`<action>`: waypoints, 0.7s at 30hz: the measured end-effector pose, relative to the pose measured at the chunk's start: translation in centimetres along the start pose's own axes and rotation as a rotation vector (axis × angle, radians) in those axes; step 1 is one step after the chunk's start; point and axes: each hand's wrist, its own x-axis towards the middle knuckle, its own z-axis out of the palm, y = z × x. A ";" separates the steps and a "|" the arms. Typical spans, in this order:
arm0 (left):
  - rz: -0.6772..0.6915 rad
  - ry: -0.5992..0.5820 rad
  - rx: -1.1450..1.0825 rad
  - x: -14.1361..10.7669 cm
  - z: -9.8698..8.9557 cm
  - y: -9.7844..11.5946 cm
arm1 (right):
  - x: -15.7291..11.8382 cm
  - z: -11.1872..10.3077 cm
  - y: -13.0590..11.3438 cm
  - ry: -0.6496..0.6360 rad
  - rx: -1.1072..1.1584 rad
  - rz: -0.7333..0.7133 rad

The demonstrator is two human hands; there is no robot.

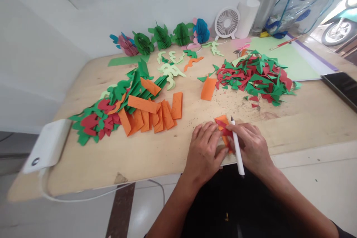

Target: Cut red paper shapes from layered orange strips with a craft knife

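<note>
At the table's near edge, my left hand (205,145) has its fingers bent over the left side of an orange paper piece (221,118), holding it. A red paper cutout (227,132) lies on top of that piece, partly covered by my fingers. My right hand (252,145) is closed with a white pen (237,148) between its fingers. The pen's dark tip points away from me, and the right fingertips touch the red cutout. Beyond my hands, a folded orange paper (208,89) lies alone. To the left are several orange paper rectangles (143,105) with drawn outlines.
Green and red cutouts (90,123) pile up on the left, near a white power bank (48,145) with a cable. Red and green scraps (259,76) heap at right, before a small fan (227,23). A phone (341,87) lies at the right edge.
</note>
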 end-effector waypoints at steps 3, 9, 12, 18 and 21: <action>-0.006 -0.001 0.005 0.0 0.0 0.0 | 0.0 0.0 0.0 0.002 -0.009 0.002; -0.006 -0.005 0.023 0.1 -0.1 0.2 | 0.1 0.0 -0.2 0.009 -0.040 -0.023; -0.002 -0.049 0.034 0.1 -0.2 0.3 | 0.1 0.1 -0.1 0.009 -0.036 -0.027; -0.014 -0.057 0.035 0.1 -0.2 0.3 | 0.0 0.1 0.0 0.000 -0.058 -0.035; -0.009 -0.026 0.042 0.1 -0.1 0.3 | 0.0 0.1 0.0 0.001 -0.068 -0.040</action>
